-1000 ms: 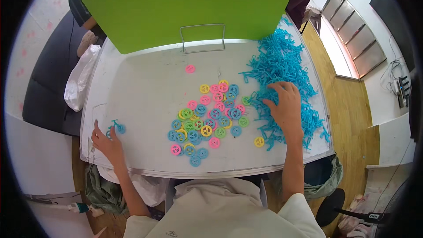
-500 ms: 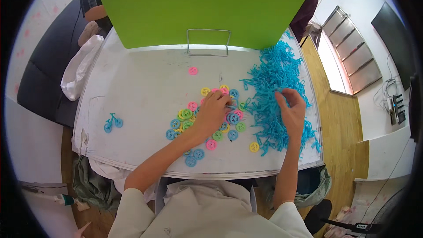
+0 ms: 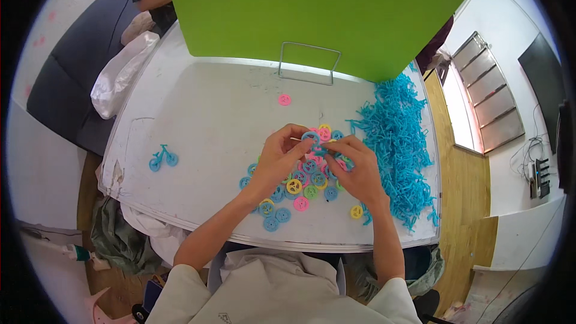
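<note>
White tabletop [image 3: 204,120] below; left hand [image 3: 279,153] pinches a blue wheel [image 3: 310,134], right hand [image 3: 357,169] beside it pinches a blue piece [image 3: 321,149]

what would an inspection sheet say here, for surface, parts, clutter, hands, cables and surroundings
surface: white table, worn at its near left corner
parts: mixed-colour wheels piled mid-table; blue frame parts heaped right; toy bicycle lying left
clutter: pink wheel and yellow wheel apart from the pile
hands: left hand holds a blue wheel; right hand pinches a blue piece, partly hidden
cables: loose wires on the right wall
surroundings: green panel at the far side; white bag at left
</note>
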